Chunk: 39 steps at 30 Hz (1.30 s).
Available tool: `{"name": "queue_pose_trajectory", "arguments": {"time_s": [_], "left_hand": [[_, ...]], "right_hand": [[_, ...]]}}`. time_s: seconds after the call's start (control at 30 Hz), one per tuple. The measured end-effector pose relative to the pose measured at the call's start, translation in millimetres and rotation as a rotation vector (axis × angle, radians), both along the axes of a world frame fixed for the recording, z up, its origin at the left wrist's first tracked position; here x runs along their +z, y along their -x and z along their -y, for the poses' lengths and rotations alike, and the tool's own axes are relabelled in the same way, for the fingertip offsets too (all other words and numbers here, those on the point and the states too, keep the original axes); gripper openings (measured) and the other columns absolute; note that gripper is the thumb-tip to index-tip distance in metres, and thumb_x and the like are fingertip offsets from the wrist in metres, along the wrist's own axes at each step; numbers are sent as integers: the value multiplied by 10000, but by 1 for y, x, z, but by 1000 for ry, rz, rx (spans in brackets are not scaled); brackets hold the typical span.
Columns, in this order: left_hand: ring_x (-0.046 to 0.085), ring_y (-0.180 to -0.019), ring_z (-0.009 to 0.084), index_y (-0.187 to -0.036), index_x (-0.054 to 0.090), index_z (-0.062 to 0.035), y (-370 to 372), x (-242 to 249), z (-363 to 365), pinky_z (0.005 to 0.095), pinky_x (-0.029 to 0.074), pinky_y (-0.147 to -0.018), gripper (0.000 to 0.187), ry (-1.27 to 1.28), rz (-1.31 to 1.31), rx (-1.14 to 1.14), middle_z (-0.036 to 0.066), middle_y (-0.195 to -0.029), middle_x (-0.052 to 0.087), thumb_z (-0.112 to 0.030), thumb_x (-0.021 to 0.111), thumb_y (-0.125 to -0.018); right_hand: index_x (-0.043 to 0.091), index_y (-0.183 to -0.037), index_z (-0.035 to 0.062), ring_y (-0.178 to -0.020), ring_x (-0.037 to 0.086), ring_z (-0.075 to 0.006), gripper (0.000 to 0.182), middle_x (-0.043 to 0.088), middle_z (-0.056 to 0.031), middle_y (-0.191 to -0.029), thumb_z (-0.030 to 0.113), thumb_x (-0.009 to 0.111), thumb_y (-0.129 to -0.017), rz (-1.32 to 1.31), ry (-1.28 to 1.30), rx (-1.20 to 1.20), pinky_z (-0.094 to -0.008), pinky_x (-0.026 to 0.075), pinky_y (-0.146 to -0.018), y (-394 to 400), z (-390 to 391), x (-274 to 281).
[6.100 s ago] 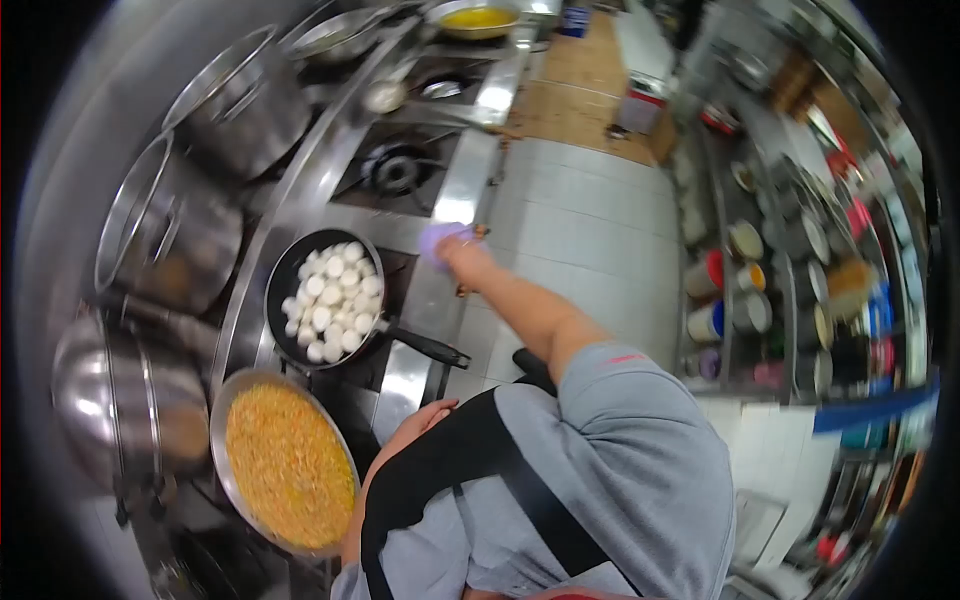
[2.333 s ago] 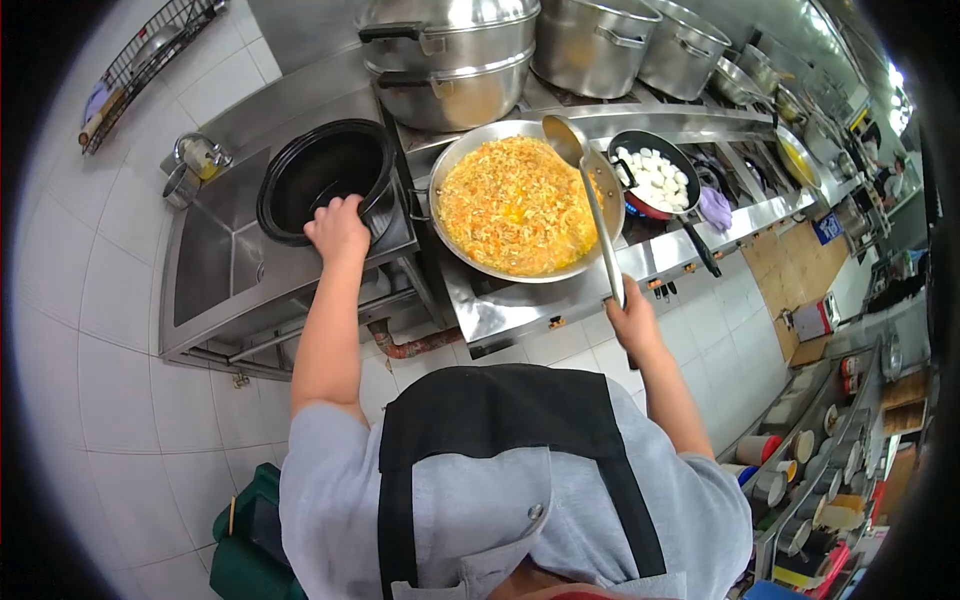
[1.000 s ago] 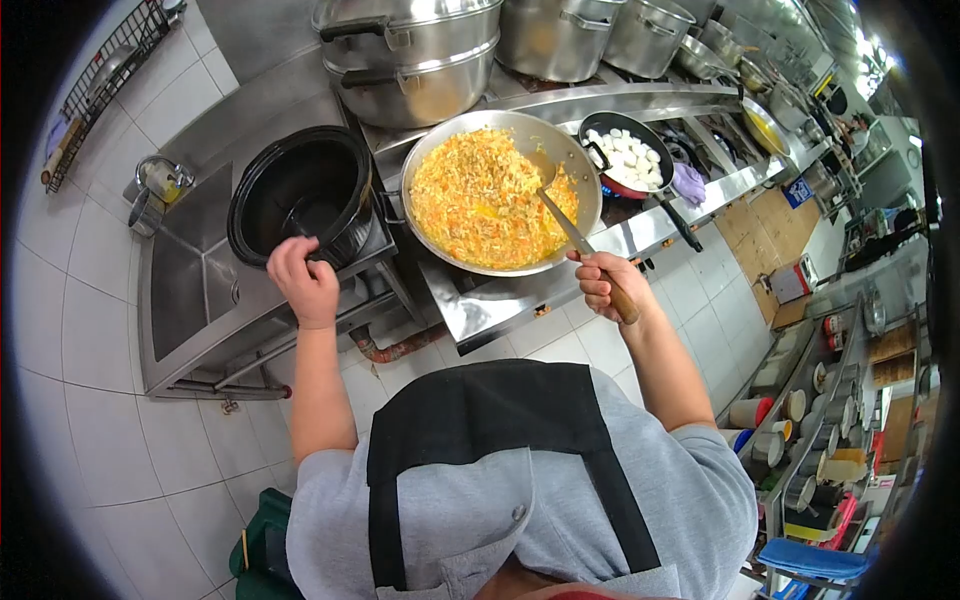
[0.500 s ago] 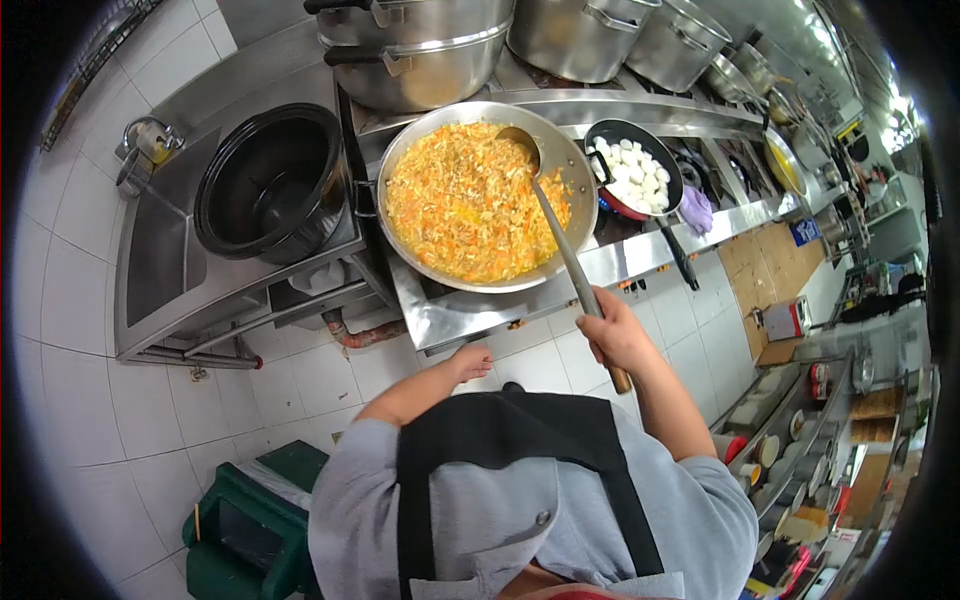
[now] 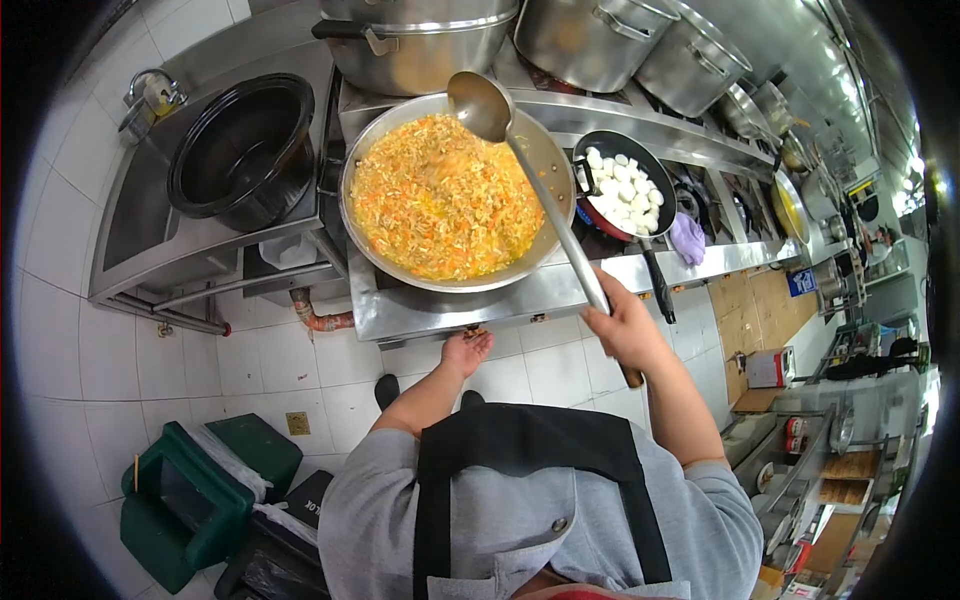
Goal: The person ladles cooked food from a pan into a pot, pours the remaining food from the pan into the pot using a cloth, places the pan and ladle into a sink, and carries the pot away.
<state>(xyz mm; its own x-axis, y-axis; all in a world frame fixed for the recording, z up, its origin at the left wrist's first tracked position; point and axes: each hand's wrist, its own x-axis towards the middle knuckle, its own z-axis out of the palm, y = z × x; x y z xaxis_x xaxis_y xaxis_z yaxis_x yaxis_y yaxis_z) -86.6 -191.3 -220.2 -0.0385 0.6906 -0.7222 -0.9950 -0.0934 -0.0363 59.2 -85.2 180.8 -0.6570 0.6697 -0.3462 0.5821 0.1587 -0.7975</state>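
My right hand [image 5: 628, 325] is wrapped round the handle of a large steel ladle [image 5: 482, 108]. The ladle's bowl is up over the back of a wide metal pan [image 5: 430, 282], its long handle slanting across the pan's right side. Chopped orange and yellow food [image 5: 440, 205] fills the pan, glistening with liquid. My left hand [image 5: 466, 352] is low in front of the stove, palm up and fingers loosely extended, fingertips right by a stove knob [image 5: 473, 331]. Right of the pan, a black frying pan [image 5: 657, 165] holds white chunks [image 5: 625, 190].
On the left steel counter stands a black pot [image 5: 243, 150]. Big steel pots [image 5: 420, 60] line the back of the stove. A purple cloth [image 5: 688, 238] lies by the frying pan. Green bins [image 5: 190, 500] stand on the floor at lower left.
The ladle has come up from the food toward the back of the pan. My left hand has moved forward to the stove front, its fingers uncurling. The view has shifted slightly.
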Motion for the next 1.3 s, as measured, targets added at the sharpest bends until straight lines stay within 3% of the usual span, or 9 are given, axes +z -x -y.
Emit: {"name": "queue_pose_trajectory", "arguments": {"time_s": [0.1, 0.23, 0.37, 0.5, 0.7, 0.8, 0.9, 1.13, 1.3], "left_hand": [[588, -943, 307, -1009, 512, 64, -7, -7, -3, 405, 505, -836, 272, -24, -31, 79, 206, -1007, 585, -157, 364, -950], [589, -930, 326, -1009, 512, 47, -12, -30, -8, 420, 515, -834, 238, -70, 42, 185, 209, -1008, 578, -108, 338, -960], [588, -920, 329, -1001, 508, 55, -16, -38, -12, 421, 521, -850, 194, -66, -14, 234, 211, -994, 574, -60, 363, -941], [573, -954, 347, -984, 510, 62, -19, -40, -19, 443, 511, -880, 180, 19, -96, 264, 223, -1002, 566, -44, 373, -934], [545, -1002, 379, -1213, 435, 3, -7, 4, 5, 512, 464, -914, 367, 292, -304, -266, 207, -1081, 533, -230, 495, -937], [542, -1012, 365, -1342, 347, -62, 1, -22, 41, 524, 463, -884, 536, 161, -624, -781, 170, -1120, 530, -313, 547, -913], [568, -964, 325, -1340, 367, -70, 13, -6, 79, 486, 487, -833, 528, 113, -638, -995, 142, -1149, 532, -301, 559, -905], [619, -817, 190, -948, 596, -38, 83, 33, 147, 313, 520, -668, 190, 222, -741, -1005, 62, -874, 614, -205, 584, -857], [618, -724, 240, -1029, 512, -72, 183, 64, 185, 387, 571, -644, 196, 387, -685, -819, 87, -916, 563, -171, 554, -865]], "right_hand": [[378, -1340, 50, -699, 600, -247, 569, 606, -185, -787, 120, 570, -809, 106, -260, 22, -373, 487, -672, 10, -29, -28], [385, -1328, 45, -632, 600, -247, 562, 593, -171, -736, 159, 570, -810, 96, -419, 45, -375, 499, -607, 15, -49, -76], [396, -1295, 1, -411, 490, -143, 510, 510, -49, -627, 133, 538, -823, 8, 79, 0, -280, 411, -373, 19, -25, -65], [434, -1210, 10, -379, 433, -104, 411, 471, -18, -602, 113, 537, -825, -146, 389, -61, -259, 349, -339, 15, -26, -65], [440, -1076, 59, -377, 411, -84, 263, 444, 6, -606, 119, 536, -838, -280, 692, -154, -239, 306, -329, 22, -9, -48], [442, -1072, 72, -382, 400, -74, 244, 435, 12, -606, 130, 534, -853, -305, 753, -163, -231, 301, -334, 29, -4, -45], [449, -1105, 77, -394, 377, -55, 251, 416, 29, -598, 143, 519, -873, -323, 787, -171, -215, 289, -342, 39, 2, -43], [432, -1023, 100, -432, 381, -58, 198, 424, 53, -607, 137, 542, -863, -517, 1115, -234, -210, 287, -356, 50, 15, -35], [428, -1051, 59, -435, 367, -54, 201, 412, 52, -604, 129, 507, -880, -614, 1159, -301, -204, 293, -362, 70, 32, -31]]}}
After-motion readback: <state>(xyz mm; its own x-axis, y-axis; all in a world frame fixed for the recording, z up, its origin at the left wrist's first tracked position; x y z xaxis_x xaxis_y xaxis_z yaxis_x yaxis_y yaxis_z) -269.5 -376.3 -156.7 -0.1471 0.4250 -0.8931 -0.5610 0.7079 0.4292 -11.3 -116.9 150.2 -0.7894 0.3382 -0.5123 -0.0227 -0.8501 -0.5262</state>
